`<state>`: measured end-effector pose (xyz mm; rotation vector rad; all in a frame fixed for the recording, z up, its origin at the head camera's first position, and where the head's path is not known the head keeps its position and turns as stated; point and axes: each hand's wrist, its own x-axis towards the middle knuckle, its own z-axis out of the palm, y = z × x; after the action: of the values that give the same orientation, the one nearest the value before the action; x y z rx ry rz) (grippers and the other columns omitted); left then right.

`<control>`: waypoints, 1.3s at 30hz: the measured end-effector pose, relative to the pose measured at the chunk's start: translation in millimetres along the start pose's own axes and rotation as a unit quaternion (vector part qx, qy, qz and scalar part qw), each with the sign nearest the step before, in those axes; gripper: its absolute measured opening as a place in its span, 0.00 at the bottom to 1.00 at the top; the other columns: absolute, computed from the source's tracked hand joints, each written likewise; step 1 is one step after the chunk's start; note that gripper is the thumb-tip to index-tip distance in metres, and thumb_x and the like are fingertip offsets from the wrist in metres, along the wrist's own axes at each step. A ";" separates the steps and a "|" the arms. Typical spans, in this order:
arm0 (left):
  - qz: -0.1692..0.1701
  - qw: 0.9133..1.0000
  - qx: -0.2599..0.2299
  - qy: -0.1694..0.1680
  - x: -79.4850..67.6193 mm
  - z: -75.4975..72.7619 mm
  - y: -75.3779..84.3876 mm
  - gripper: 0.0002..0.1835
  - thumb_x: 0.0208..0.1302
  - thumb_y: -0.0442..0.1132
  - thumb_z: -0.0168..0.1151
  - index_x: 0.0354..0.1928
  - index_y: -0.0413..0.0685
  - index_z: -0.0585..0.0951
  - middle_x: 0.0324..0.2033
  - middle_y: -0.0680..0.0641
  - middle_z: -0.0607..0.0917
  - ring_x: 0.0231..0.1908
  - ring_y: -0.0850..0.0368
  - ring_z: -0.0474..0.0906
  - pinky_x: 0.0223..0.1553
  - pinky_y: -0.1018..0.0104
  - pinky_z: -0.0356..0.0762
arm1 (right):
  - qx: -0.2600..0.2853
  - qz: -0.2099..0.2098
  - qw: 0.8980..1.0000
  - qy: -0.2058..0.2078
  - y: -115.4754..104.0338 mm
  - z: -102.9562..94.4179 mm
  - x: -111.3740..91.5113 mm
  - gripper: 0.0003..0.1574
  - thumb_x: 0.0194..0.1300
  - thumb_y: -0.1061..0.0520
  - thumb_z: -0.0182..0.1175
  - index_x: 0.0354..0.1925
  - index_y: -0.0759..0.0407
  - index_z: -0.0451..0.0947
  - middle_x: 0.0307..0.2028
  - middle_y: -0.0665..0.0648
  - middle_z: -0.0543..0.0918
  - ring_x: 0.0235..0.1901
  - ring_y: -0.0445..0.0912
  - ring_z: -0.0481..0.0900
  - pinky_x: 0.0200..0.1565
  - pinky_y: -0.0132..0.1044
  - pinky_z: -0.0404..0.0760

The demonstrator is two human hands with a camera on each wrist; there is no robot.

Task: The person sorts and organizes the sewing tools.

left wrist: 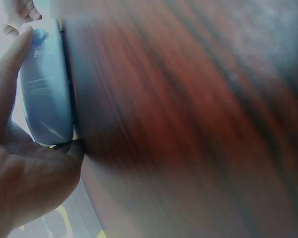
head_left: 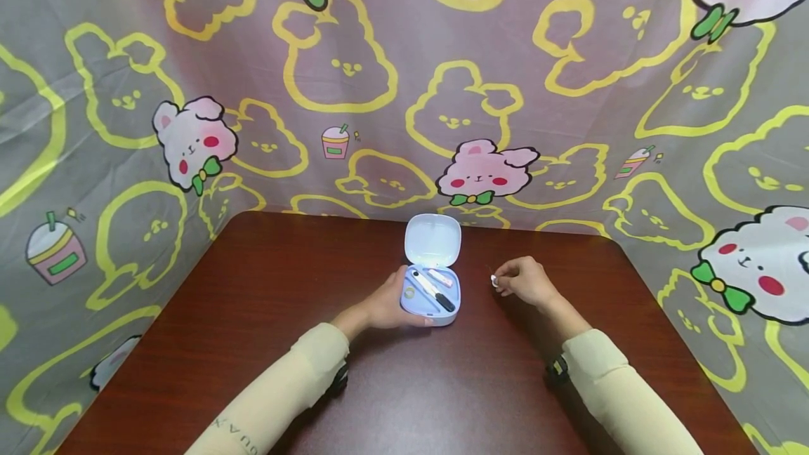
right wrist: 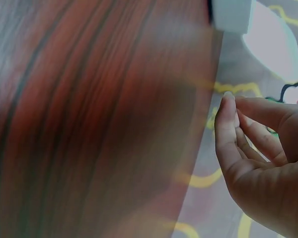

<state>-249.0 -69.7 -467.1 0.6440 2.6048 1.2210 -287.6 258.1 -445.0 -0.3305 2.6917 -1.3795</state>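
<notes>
A small pale-blue case (head_left: 446,319) stands on the table with its lid (head_left: 432,241) swung up at the back. My left hand (head_left: 384,304) grips it from the left, thumb and fingers spread around its side walls. Inside lie a slim white tool with a black end (head_left: 433,291), a small yellowish ring (head_left: 409,293) and a short white-and-pink piece (head_left: 440,277). To the right of the case, my right hand (head_left: 526,281) pinches a tiny white item (head_left: 495,281) between thumb and fingertips; its kind cannot be made out. The right wrist view shows thumb and index fingertip (right wrist: 228,96) together.
The dark reddish-brown wooden table (head_left: 284,265) spreads around the case on all sides. A cartoon-printed cloth (head_left: 379,41) hangs behind its back edge and along both sides. Dark bands (head_left: 557,369) sit on both wrists, below light sleeves (head_left: 284,385).
</notes>
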 end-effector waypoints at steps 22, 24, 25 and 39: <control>0.010 1.000 0.004 0.003 0.2 0.8 0.2 0.59 0.47 0.56 0.82 0.73 0.41 0.56 0.57 0.43 0.71 0.57 0.51 0.69 0.60 0.52 0.72 | -0.044 -0.041 0.998 -0.024 -40.5 25.6 -7.8 0.02 0.65 0.65 0.68 0.35 0.66 0.86 0.26 0.57 0.85 0.24 0.48 0.84 0.35 0.52 0.86; 0.011 1.000 0.007 0.002 0.1 1.1 0.1 0.60 0.47 0.56 0.82 0.74 0.41 0.56 0.57 0.43 0.71 0.57 0.51 0.69 0.60 0.52 0.71 | -0.047 -0.043 0.998 -0.028 -42.4 28.0 -8.6 0.02 0.65 0.65 0.68 0.35 0.65 0.87 0.27 0.58 0.86 0.24 0.48 0.83 0.35 0.52 0.86; 0.012 1.000 0.007 0.002 0.1 1.2 -0.1 0.60 0.48 0.56 0.82 0.74 0.40 0.56 0.57 0.43 0.71 0.57 0.51 0.69 0.60 0.52 0.71 | -0.049 -0.046 0.997 -0.030 -43.7 29.2 -9.0 0.03 0.66 0.65 0.68 0.35 0.65 0.87 0.28 0.58 0.86 0.24 0.48 0.83 0.34 0.52 0.86; 0.009 1.000 0.001 -0.003 0.8 0.1 -1.0 0.60 0.47 0.57 0.82 0.74 0.41 0.55 0.58 0.43 0.70 0.57 0.52 0.69 0.60 0.53 0.70 | -0.035 -0.082 0.994 -0.059 -64.1 56.5 -15.2 0.02 0.65 0.67 0.67 0.37 0.66 0.86 0.29 0.57 0.86 0.25 0.53 0.83 0.30 0.44 0.85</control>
<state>-250.0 -69.9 -467.9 0.6718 2.6010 1.2202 -253.0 180.8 -426.3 -0.6310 2.6711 -1.2615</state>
